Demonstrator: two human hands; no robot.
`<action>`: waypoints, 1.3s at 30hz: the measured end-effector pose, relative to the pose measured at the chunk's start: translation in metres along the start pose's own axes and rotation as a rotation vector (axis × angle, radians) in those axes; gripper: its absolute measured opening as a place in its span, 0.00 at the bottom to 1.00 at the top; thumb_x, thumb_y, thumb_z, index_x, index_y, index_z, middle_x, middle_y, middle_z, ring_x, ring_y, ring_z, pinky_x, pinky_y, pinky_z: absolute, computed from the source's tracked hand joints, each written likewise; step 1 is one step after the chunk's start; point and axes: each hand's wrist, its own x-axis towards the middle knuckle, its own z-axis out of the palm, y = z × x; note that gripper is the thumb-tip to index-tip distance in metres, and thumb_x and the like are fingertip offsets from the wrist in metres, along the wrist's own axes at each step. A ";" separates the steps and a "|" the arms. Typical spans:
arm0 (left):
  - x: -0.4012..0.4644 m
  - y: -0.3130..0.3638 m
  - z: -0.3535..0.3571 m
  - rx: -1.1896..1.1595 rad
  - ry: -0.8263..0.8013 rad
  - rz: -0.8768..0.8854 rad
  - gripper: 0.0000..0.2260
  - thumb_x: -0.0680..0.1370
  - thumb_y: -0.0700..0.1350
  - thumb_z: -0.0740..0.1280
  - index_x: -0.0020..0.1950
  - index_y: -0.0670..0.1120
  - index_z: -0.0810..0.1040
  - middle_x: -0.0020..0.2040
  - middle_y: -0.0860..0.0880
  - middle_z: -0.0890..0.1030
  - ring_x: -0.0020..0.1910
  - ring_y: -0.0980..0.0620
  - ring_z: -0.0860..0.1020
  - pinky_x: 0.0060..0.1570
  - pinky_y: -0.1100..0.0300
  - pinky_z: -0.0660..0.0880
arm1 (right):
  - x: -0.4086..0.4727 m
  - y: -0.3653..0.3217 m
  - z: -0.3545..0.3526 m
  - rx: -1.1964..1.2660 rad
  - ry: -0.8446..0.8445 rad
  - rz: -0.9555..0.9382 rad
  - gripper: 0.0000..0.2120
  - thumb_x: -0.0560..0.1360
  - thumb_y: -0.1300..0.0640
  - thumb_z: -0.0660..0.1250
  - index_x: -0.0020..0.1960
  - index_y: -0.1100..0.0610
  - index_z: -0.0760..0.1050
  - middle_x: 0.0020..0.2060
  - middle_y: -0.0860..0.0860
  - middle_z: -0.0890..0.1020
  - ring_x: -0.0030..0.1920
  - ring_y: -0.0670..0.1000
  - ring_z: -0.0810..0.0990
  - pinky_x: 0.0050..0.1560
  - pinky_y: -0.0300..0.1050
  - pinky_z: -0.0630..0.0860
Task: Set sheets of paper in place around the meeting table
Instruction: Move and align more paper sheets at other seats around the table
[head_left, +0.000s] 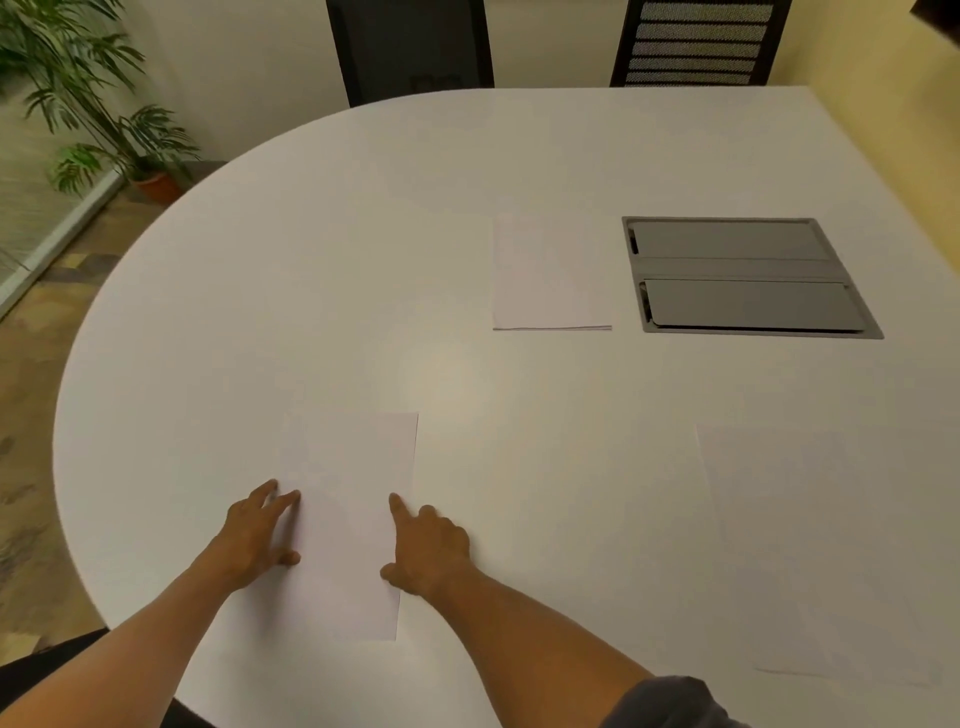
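Your left hand and right hand lie open, pressing one white paper sheet flat near the round white table's edge. Another sheet lies placed at right; the thin paper stack waits, so places remain.

- A potted plant stood at ten o'clock on the floor.
- Two dark chairs stood at twelve.
- A grey cable hatch lay closed at two.

Matt white paper sheet on a smooth, faintly glossy table; matt grey cable hatch.
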 end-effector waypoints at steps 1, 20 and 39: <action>0.000 0.000 0.000 0.001 0.001 0.008 0.43 0.68 0.51 0.80 0.78 0.51 0.64 0.81 0.46 0.56 0.76 0.40 0.60 0.74 0.46 0.62 | 0.000 0.000 0.000 0.009 -0.001 0.001 0.44 0.76 0.46 0.70 0.81 0.46 0.46 0.64 0.60 0.72 0.60 0.61 0.78 0.55 0.55 0.77; -0.055 0.079 -0.048 0.190 0.061 0.110 0.59 0.67 0.73 0.68 0.80 0.49 0.34 0.81 0.46 0.35 0.81 0.41 0.43 0.77 0.41 0.54 | -0.038 0.006 -0.040 0.057 0.113 0.055 0.41 0.80 0.37 0.60 0.82 0.47 0.40 0.72 0.60 0.68 0.67 0.63 0.73 0.64 0.58 0.71; -0.274 0.086 -0.139 0.049 0.383 0.098 0.53 0.70 0.77 0.58 0.80 0.49 0.35 0.82 0.45 0.45 0.81 0.41 0.43 0.77 0.39 0.47 | -0.210 -0.078 -0.090 -0.133 0.444 -0.137 0.44 0.75 0.31 0.62 0.81 0.48 0.47 0.76 0.56 0.64 0.72 0.61 0.67 0.67 0.59 0.67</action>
